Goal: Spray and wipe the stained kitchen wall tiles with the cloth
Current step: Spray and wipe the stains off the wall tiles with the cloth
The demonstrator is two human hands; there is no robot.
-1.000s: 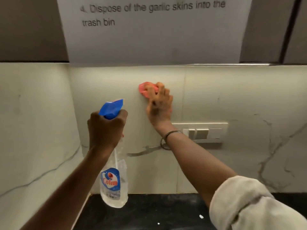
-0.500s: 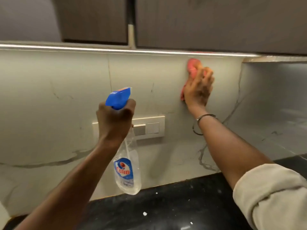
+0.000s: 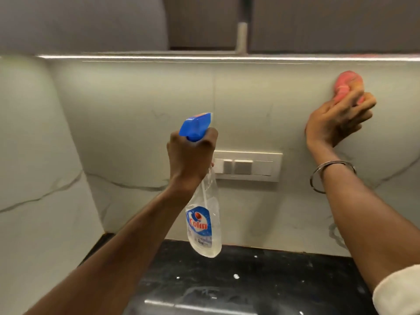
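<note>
The left hand (image 3: pixel 193 155) stays raised before the pale, grey-veined marble-look wall tiles (image 3: pixel 136 98), as it was a second ago. Its fingers are curled tight round the neck of the clear plastic spray bottle with the blue trigger head (image 3: pixel 204 226), nozzle towards the wall. I cannot tell whether a finger lies on the trigger. The bottle hangs above the back edge of the black speckled countertop (image 3: pixel 250 280), partly in front of the left end of the cream rectangular switch plate (image 3: pixel 247 165).

The wiping is what has changed. A second ago the crumpled pink-red cloth (image 3: pixel 346 86) was above and left of the plate. Now it is well to the plate's right, close under the top edge of the tiles. I judge that the upper band has been wiped and the lower tiles are still to do.

The right hand (image 3: pixel 336 123), with a thin metal bangle (image 3: pixel 331 176) on its wrist, presses the cloth against the wall, its fingers bent round the bundle.
</note>
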